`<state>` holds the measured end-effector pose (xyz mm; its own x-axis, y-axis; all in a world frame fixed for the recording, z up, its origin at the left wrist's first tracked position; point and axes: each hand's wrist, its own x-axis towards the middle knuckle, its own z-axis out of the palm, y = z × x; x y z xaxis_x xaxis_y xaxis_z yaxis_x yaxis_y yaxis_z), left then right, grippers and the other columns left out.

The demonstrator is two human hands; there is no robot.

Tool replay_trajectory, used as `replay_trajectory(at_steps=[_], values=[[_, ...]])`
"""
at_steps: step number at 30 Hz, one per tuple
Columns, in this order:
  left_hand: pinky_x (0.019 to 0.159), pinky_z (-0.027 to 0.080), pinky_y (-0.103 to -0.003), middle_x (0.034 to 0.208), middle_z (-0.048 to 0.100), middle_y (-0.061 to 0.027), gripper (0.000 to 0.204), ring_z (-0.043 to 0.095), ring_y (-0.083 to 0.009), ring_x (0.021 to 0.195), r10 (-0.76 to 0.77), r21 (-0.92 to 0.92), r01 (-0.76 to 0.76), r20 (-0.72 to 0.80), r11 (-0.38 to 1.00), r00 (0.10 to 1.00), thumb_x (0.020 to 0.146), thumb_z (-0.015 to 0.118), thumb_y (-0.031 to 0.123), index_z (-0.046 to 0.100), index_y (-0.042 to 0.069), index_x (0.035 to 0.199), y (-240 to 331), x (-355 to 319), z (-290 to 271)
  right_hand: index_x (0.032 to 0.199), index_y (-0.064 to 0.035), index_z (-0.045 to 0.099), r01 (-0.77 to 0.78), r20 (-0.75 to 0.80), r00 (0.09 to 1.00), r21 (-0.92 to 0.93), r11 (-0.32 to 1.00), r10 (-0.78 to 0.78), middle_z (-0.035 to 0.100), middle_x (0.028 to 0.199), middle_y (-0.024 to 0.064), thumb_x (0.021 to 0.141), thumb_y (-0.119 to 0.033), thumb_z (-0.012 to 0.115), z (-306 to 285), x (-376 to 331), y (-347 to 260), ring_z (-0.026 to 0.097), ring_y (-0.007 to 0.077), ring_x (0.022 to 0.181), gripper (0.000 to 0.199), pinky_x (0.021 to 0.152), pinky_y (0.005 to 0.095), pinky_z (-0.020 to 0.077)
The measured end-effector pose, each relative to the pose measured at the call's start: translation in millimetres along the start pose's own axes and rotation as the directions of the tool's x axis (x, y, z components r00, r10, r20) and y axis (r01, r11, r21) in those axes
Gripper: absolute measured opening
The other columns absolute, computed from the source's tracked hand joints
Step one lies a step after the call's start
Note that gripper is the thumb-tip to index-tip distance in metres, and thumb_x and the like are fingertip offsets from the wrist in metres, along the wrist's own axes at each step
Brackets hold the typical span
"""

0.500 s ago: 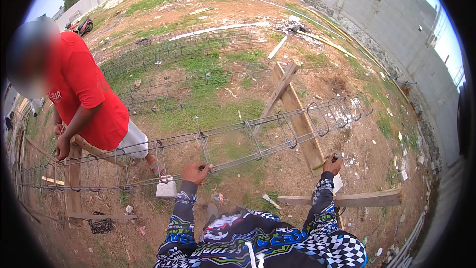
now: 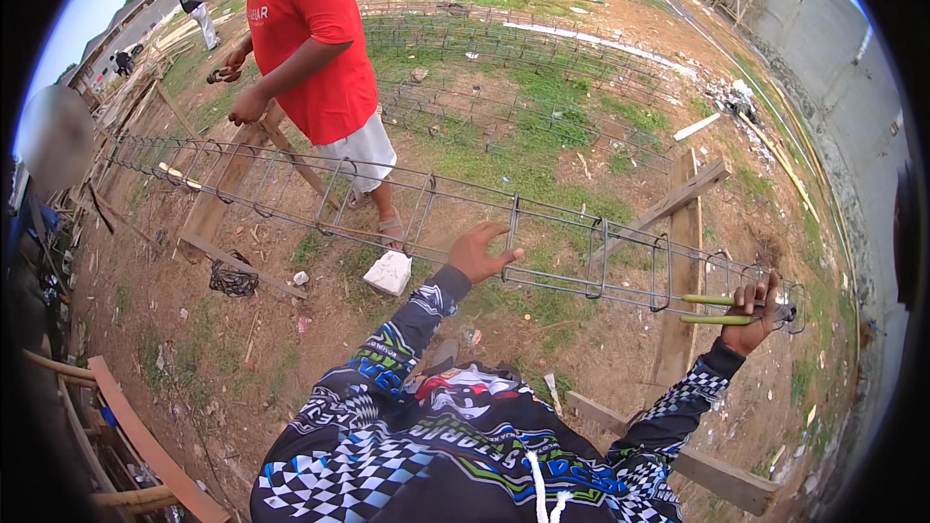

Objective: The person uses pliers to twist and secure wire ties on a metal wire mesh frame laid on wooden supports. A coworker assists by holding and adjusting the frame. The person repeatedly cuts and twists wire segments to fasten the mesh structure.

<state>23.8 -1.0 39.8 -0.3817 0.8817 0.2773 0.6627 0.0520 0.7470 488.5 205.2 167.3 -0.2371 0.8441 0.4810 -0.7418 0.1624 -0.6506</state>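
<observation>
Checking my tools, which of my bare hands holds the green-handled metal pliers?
Your right hand holds the pliers; your left hand, fingers spread, holds none.

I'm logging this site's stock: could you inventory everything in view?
Rebar cage: one, grey, across the middle
Pliers: one, green handles, cage's right end
Trestles: two, brown wood, under the cage
More cages: several, grey, beyond
Block: one, white, ground left of centre
Wire coil: one, dark, near the left trestle
Plank: one, orange-brown, lower left
Strip: one, white, among the far cages
Wall: one, grey, right side
Litter: uncountable, mixed colours, scattered
Other people: three or more, one in red, left side
Left hand: one, patterned sleeve, at the cage
Right hand: one, patterned sleeve, gripping the pliers
</observation>
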Motion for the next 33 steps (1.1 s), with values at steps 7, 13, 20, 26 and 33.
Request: replay_trajectory(at_steps=[7,13,20,26,33], values=[[0.117,0.002,-0.057,0.158,0.021,-0.0177,0.101,0.013,-0.0341,0.148,0.103,0.736,0.0,-0.096,0.677,0.99,0.078,0.063,0.067,0.029,0.003,0.149,36,-22,-164,0.133,-0.001,0.051,0.186,0.194,0.98,-0.973,0.136,0.045,0.063,0.121,0.0139,0.092,-0.006,0.056,75,13,80,0.064,0.0227,0.103,0.042,0.084,0.0329,0.0477],[0.101,0.038,-0.052,0.13,0.053,-0.0254,0.065,0.05,-0.036,0.123,-0.185,0.514,0.423,-0.45,0.746,0.874,0.084,0.069,0.045,0.054,-0.001,0.128,-31,-53,-249,0.124,-0.003,0.053,-0.38,-0.272,0.897,-0.878,0.291,0.349,0.065,0.091,0.0141,0.089,-0.012,0.056,-44,65,91,0.062,0.0192,0.069,0.036,0.064,0.0344,0.0513],[0.076,0.051,-0.04,0.089,0.07,-0.0174,0.033,0.067,-0.0321,0.083,-0.103,0.024,0.105,-0.072,0.994,0.992,0.087,0.068,0.032,0.071,0.001,0.095,-9,-16,-94,0.136,-0.0014,0.04,-0.931,0.029,0.284,-0.23,0.283,0.958,0.06,0.085,0.008,0.089,-0.008,0.057,113,-26,169,0.05,0.0096,0.054,0.051,0.044,0.0242,0.0441],[0.07,0.051,-0.041,0.078,0.069,-0.0173,0.038,0.066,-0.0324,0.074,-0.171,0.044,0.166,0.317,0.985,0.933,0.086,0.067,0.04,0.073,0.002,0.089,-30,22,-10,0.151,-0.0054,0.023,-0.858,-0.03,0.475,-0.237,0.455,0.879,0.062,0.1,0.012,0.089,-0.004,0.06,170,-86,173,0.065,0.0172,0.078,0.072,0.062,0.0352,0.0609],[0.066,0.05,-0.044,0.067,0.066,-0.0185,0.039,0.064,-0.0337,0.063,-0.095,-0.038,0.142,0.57,0.989,0.816,0.085,0.068,0.04,0.073,0.002,0.08,-47,39,12,0.154,-0.0134,0.024,-0.714,-0.303,0.285,-0.7,-0.009,0.909,0.062,0.093,0.0086,0.076,0.006,0.053,169,-151,193,0.065,0.0215,0.073,0.085,0.071,0.0333,0.054]])
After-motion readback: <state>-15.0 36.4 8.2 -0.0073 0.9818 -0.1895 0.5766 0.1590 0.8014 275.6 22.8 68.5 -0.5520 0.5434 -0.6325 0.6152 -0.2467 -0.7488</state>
